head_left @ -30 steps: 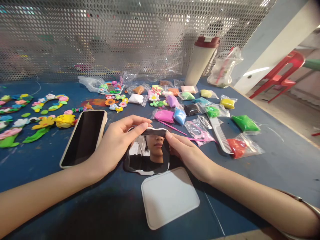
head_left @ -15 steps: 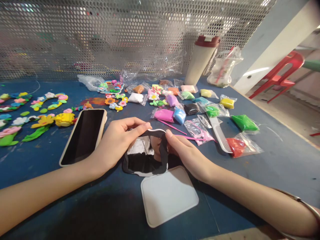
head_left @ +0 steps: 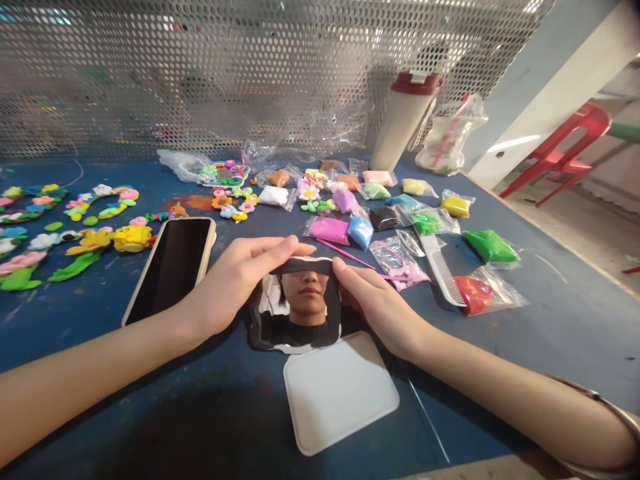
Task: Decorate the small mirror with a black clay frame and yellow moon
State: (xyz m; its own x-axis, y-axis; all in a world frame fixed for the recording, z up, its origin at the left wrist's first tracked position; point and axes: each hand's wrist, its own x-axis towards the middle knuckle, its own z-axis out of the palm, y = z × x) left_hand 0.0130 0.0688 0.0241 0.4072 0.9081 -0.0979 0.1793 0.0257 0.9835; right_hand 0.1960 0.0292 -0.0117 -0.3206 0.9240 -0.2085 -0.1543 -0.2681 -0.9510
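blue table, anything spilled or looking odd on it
An orange-red stain marks the blue table beyond the phone, perhaps paint, odd against the blue. The black border of the mirror also looks uneven, with white showing along its lower edge.

The mirror sits between the left fingers and the right fingers, near the middle of the worktop. Just before it lies the tray; to its left, the phone — and left of that, the flowers. Behind the mirror, packets spread across to the right, a stick in front of them. The comb lies among the right-hand packets. At the back stand the tumbler and, right of it, a bag — the mesh behind. Beyond the worktop's right edge is a chair.
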